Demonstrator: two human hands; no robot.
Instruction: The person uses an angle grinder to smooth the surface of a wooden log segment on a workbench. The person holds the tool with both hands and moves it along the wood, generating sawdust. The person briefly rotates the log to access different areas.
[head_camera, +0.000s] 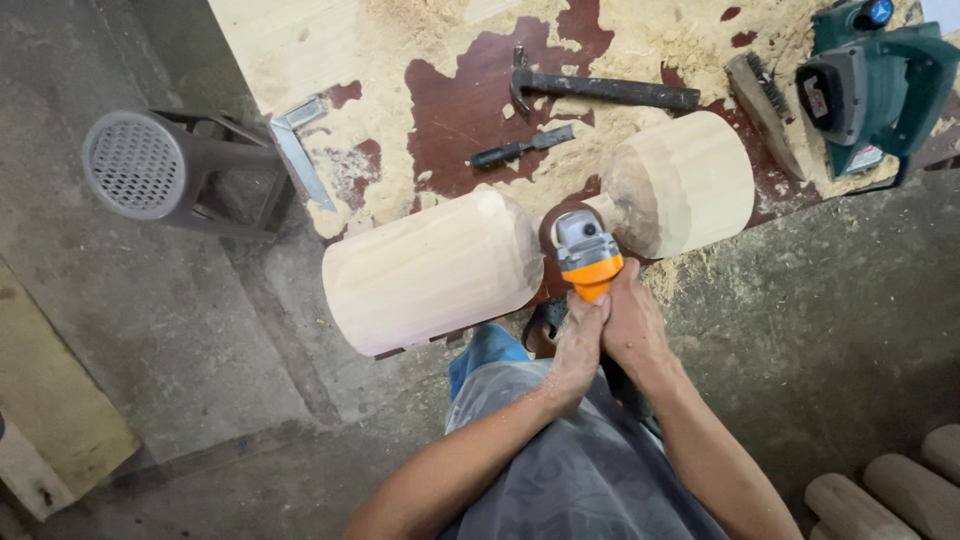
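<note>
A: Hands first. We see the left hand (578, 345) and right hand (632, 325) pressed together, fingers of both curled tight around the body of an angle grinder (587, 258), grey head, orange housing.

B: Agreed, both clamped on it. Where's the grinder sitting?

A: Its head sits in the narrow neck between the two fat ends of a pale wooden workpiece (470, 262), dumbbell-like. The larger lobe lies on our left and hangs over the tabletop (300, 40) edge; the smaller lobe (682, 182) rests on the tabletop to the right.

B: Is the disc touching wood?

A: Looks like contact at the neck, but we can't tell exactly, since the guard hides it.

B: Fine. Rest of the tabletop?

A: Sawdust all over a dark red surface. We mark a hammer (600, 88) beyond the workpiece, a small chisel (522, 148) just this side of it, a metal square (298, 150) at the left edge, a wire brush (765, 112) near the right, and a green electric planer (872, 88) beside the brush.

B: Off the tabletop?

A: A grey stool (170, 170) tipped on its side on the concrete floor to the left, rounded wooden pieces (890, 490) at bottom right.
</note>
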